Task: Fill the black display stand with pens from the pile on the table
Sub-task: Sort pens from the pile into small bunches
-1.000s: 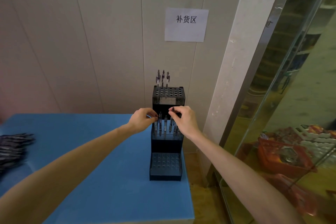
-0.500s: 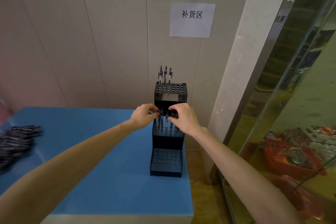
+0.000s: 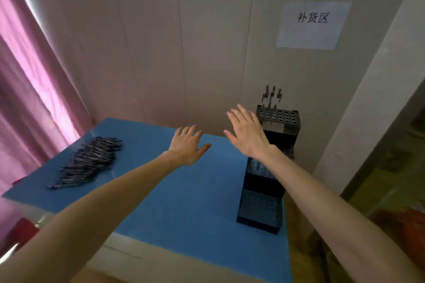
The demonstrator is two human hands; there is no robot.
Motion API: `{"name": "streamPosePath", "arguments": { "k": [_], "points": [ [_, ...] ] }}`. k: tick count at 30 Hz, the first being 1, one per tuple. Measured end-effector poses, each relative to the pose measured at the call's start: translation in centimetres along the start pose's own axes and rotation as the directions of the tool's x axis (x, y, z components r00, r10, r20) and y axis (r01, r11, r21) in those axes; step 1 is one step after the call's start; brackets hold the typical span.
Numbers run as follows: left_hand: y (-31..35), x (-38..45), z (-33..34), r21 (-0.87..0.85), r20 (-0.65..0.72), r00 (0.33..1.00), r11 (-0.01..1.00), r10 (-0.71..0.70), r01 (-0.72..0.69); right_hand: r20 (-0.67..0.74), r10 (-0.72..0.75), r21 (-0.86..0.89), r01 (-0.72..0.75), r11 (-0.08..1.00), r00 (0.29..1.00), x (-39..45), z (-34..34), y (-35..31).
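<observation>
The black three-tier display stand (image 3: 259, 209) stands at the right edge of the blue table (image 3: 165, 202). A few pens (image 3: 272, 95) stick up from its top tier, and some pens sit in the middle tier, partly hidden by my right forearm. The pile of dark pens (image 3: 88, 162) lies at the table's left. My left hand (image 3: 187, 145) hovers above the table's middle with fingers spread and empty. My right hand (image 3: 247, 133) is raised just left of the stand's top tier, fingers straight, holding nothing.
A beige panelled wall with a paper sign (image 3: 312, 25) is behind the table. A pink curtain (image 3: 30, 89) hangs at the left. A white pillar (image 3: 368, 103) and a glass partition stand to the right of the stand.
Both hands have left the stand's middle tier, opened and moved left. My view has swung left, bringing the pen pile further into view.
</observation>
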State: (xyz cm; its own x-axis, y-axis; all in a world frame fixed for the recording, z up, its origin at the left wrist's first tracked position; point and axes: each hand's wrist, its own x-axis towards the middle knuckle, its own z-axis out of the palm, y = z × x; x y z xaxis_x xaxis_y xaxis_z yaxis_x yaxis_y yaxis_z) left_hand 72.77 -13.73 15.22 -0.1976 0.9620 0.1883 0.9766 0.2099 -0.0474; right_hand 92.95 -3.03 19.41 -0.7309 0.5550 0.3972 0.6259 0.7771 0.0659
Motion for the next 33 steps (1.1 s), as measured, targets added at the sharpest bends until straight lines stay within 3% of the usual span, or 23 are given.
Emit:
{"name": "streamPosePath", "arguments": {
  "k": [10, 14, 19, 33],
  "points": [
    [-20.8, -8.2, -1.0, 0.176, 0.176, 0.982, 0.984, -0.072, 0.041, 0.307, 0.096, -0.007, -0.098, 0.995, 0.947, 8.2, 5.2, -15.2],
    [-29.9, -10.9, -0.9, 0.29, 0.198, 0.978, 0.957, -0.066, 0.006, 0.351, 0.086, -0.003, -0.091, 0.996, 0.933, 12.3, 6.5, -22.0],
    [-38.6, -12.0, -1.2, 0.257, 0.185, 0.97, 0.961, -0.158, 0.107, 0.398, 0.071, 0.027, -0.09, 0.996, 0.915, 17.4, 7.7, -28.5],
    [-52.0, -6.3, 3.6, 0.212, 0.304, 0.936, 0.971, -0.177, 0.114, 0.457, -0.12, 0.192, 0.034, 0.981, 0.881, 29.9, 19.4, -39.5]
  ]
}}
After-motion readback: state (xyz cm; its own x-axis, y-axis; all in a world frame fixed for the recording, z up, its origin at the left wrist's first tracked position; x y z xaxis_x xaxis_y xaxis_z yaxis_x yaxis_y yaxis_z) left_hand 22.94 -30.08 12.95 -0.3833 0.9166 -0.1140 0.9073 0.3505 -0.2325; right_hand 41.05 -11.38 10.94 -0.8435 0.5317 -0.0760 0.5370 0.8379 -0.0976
